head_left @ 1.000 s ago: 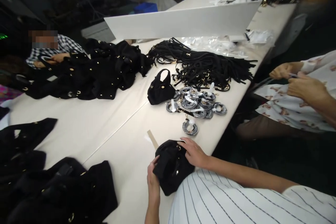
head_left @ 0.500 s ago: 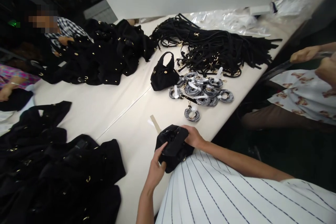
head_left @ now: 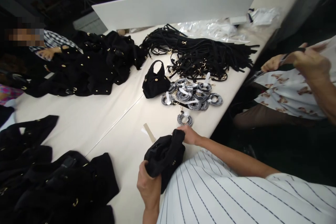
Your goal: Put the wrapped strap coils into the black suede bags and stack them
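Between my hands, close to my body, is a black fabric bag with a small gold-coloured fitting on its side. My left hand is closed on the bag's near left edge. At the upper right corner, my right hand grips its rim, the fingertips partly hidden behind the cloth. Just beyond lies a coiled strap in clear wrap with a white tag. A beige strip rests on the table left of it. Farther off stands a finished-looking black handbag with its handle loop up.
Wrapped strap coils and a heap of loose black straps lie ahead. Black bags pile up at left and far left. A white board stands behind. Co-workers are at left and right; the right one's hands hold a dark strap.
My left hand has shifted down and left and now wraps the bag's edge. The bag's rim is stretched out wider between both hands. The camera view has turned slightly.
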### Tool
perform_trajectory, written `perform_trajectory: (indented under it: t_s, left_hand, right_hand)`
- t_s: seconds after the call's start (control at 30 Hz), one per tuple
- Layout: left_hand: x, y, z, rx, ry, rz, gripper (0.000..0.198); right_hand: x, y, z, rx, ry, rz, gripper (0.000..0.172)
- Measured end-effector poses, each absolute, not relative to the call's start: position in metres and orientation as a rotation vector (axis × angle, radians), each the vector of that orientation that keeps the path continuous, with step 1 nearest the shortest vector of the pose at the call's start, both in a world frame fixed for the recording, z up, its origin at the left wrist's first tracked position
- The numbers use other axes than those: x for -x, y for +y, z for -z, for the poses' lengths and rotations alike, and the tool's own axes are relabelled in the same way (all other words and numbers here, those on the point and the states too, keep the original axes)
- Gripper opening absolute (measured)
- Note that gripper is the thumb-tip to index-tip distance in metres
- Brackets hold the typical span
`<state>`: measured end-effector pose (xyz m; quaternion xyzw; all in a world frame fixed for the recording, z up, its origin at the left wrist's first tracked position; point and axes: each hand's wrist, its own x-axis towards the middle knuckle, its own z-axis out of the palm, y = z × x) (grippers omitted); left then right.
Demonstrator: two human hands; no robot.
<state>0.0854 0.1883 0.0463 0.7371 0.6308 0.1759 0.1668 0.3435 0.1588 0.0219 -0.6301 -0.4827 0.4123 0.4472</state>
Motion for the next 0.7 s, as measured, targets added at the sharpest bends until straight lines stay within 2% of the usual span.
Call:
perform_trajectory:
  t_s: [0.07,0.13,0.2,0.23,0.27,0.33,0.4,0.47,0.57,0.7]
  left_hand:
    - [-0.086,0.184,-0.047,-2.117,1.794,-0.514,0.038]
    - [-0.09,0.182,-0.051,-2.149,1.742,-0.568,0.042]
    - [-0.096,0.185,-0.058,-2.181,1.693,-0.635,0.041]
    - [-0.098,0.188,-0.063,-2.185,1.696,-0.672,0.041]
    - [-0.101,0.191,-0.068,-2.173,1.722,-0.71,0.042]
    - [-0.106,0.198,-0.078,-2.088,1.837,-0.759,0.045]
    - [-0.112,0.206,-0.088,-1.879,2.004,-0.731,0.045]
    - [-0.116,0.213,-0.094,-1.603,2.152,-0.663,0.04]
    - [-0.119,0.219,-0.098,-1.383,2.245,-0.651,0.034]
    - [-0.121,0.219,-0.092,-1.401,2.224,-0.69,0.029]
  right_hand:
    - [-0.361,0.164,-0.015,1.468,-1.263,-1.14,0.026]
    - [-0.378,0.166,-0.008,1.378,-1.384,-1.236,0.044]
    - [-0.393,0.164,0.002,1.501,-1.508,-1.185,0.061]
    - [-0.398,0.163,0.008,1.666,-1.556,-1.093,0.063]
    - [-0.403,0.161,0.016,1.853,-1.581,-0.977,0.061]
    - [-0.407,0.158,0.033,2.133,-1.584,-0.773,0.044]
    - [-0.407,0.156,0.048,2.195,-1.581,-0.711,0.025]
    - [-0.404,0.155,0.054,2.156,-1.6,-0.717,0.014]
    - [-0.393,0.151,0.035,2.048,-1.448,-0.703,0.01]
    - [-0.371,0.137,-0.04,1.589,-1.267,-0.698,0.02]
